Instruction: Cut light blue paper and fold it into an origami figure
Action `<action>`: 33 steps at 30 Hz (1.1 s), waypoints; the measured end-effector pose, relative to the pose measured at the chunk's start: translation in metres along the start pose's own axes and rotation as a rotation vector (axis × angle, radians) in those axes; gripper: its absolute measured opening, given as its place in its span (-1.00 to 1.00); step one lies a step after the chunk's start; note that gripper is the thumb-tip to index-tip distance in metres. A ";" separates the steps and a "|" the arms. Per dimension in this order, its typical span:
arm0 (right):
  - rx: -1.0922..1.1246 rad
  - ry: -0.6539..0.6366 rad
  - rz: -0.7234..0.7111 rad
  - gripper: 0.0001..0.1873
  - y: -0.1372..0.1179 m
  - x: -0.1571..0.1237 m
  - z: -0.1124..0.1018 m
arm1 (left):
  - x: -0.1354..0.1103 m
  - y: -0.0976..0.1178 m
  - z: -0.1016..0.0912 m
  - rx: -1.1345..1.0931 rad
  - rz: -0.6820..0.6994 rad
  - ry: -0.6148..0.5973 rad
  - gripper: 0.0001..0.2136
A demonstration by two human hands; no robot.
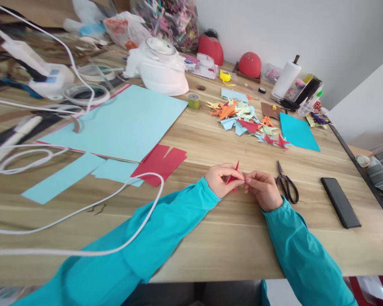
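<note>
Between finger and thumb, my left hand (221, 179) pinches a small folded red paper crane (232, 176), one point of it sticking up. My right hand (262, 187) is closed in a pinch on the same crane's right tip; the fingertips hide that part. Both hands are raised over the table in front of me. Black-handled scissors (286, 182) lie just right of my right hand. Cut red paper (162, 163) is to the left of my left hand. Farther back sits a pile of folded paper cranes (239, 117) in orange, blue, yellow and red.
Light blue sheets (121, 121) cover the table's left, with cut strips (64, 178) before them. A white cable (140, 221) loops over my left sleeve. A phone (341, 202) lies at right. Behind stand a thread spool (193, 101), a turquoise sheet (298, 131) and a yellow tape measure (225, 76).
</note>
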State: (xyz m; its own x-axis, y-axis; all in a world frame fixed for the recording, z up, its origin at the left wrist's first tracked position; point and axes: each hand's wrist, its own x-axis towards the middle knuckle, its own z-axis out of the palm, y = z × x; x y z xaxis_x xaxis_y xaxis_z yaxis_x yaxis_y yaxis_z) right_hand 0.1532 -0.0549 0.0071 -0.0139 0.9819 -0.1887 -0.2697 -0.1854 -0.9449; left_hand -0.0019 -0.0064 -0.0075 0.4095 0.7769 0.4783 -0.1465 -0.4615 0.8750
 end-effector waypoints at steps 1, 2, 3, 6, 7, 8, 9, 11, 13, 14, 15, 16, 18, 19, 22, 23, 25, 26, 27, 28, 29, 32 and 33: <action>0.003 0.002 0.003 -0.77 0.000 0.000 0.000 | 0.000 0.000 0.000 0.007 -0.002 0.008 -0.99; 0.006 0.000 0.008 -0.76 0.000 0.001 0.000 | 0.001 0.000 -0.001 0.014 -0.006 0.015 -0.99; 0.011 -0.003 0.011 -0.76 0.000 0.001 0.000 | 0.001 0.000 -0.001 0.021 -0.009 0.020 -0.99; 0.028 -0.021 0.015 -0.73 -0.001 0.001 0.000 | 0.001 -0.001 -0.002 0.036 -0.021 0.016 -0.98; 0.029 -0.025 0.011 -0.71 -0.002 0.001 0.000 | 0.001 -0.001 -0.002 0.045 -0.026 0.013 -0.98; 0.028 -0.026 0.005 -0.70 -0.002 0.000 -0.001 | 0.001 -0.001 -0.002 0.055 -0.029 0.012 -0.97; 0.023 -0.026 -0.001 -0.70 -0.002 0.000 -0.001 | 0.000 -0.002 -0.001 0.065 -0.030 0.014 -0.97; 0.002 -0.022 -0.010 -0.73 -0.002 0.000 -0.001 | 0.000 -0.003 -0.001 0.076 -0.022 0.017 -0.97; -0.020 -0.019 -0.013 -0.76 -0.001 0.000 -0.001 | -0.001 -0.003 0.000 0.070 -0.013 0.010 -0.97; -0.028 -0.018 -0.011 -0.77 -0.001 0.000 -0.001 | -0.001 -0.003 0.000 0.061 -0.011 0.000 -0.97; -0.032 -0.018 -0.008 -0.77 0.000 0.000 -0.001 | -0.001 -0.003 0.000 0.049 -0.012 -0.013 -0.97; -0.034 -0.017 -0.003 -0.77 0.000 0.000 -0.001 | -0.001 -0.003 0.000 0.038 -0.013 -0.025 -0.97; -0.032 -0.016 0.010 -0.76 0.001 0.000 0.000 | -0.002 -0.003 0.001 0.022 -0.010 -0.039 -0.97; -0.029 -0.015 0.017 -0.75 0.000 0.001 0.000 | -0.002 -0.003 0.001 0.018 -0.004 -0.040 -0.97; -0.006 -0.005 0.024 -0.71 0.000 0.001 0.001 | -0.002 -0.003 0.003 0.019 0.023 -0.043 -0.97; 0.001 0.002 0.023 -0.70 -0.001 0.002 0.001 | -0.002 -0.003 0.003 0.020 0.027 -0.044 -0.97; 0.013 0.029 0.012 -0.69 -0.001 0.002 0.001 | -0.002 -0.002 0.003 0.027 0.023 -0.040 -0.97; 0.016 0.044 0.005 -0.68 0.000 0.002 0.000 | -0.002 -0.002 0.003 0.033 0.015 -0.033 -0.97; 0.018 0.057 -0.001 -0.67 0.000 0.002 0.000 | -0.001 -0.003 0.003 0.041 0.007 -0.024 -0.97; 0.019 0.067 -0.006 -0.67 0.000 0.002 0.000 | -0.001 -0.003 0.002 0.054 -0.002 -0.013 -0.97; 0.019 0.074 -0.010 -0.67 0.000 0.002 -0.001 | -0.001 -0.003 0.002 0.070 -0.011 -0.003 -0.97; 0.024 0.080 -0.015 -0.68 0.001 0.002 -0.001 | 0.000 -0.005 0.000 0.117 -0.036 0.036 -0.98; 0.028 0.085 -0.013 -0.69 0.001 0.002 -0.001 | 0.000 -0.005 0.000 0.125 -0.043 0.049 -0.98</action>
State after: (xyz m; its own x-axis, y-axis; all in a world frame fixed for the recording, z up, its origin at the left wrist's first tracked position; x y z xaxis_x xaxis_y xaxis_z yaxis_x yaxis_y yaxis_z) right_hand 0.1539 -0.0535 0.0058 0.0716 0.9772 -0.1998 -0.2964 -0.1704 -0.9397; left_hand -0.0012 -0.0039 -0.0120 0.3683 0.8153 0.4467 -0.0152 -0.4751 0.8798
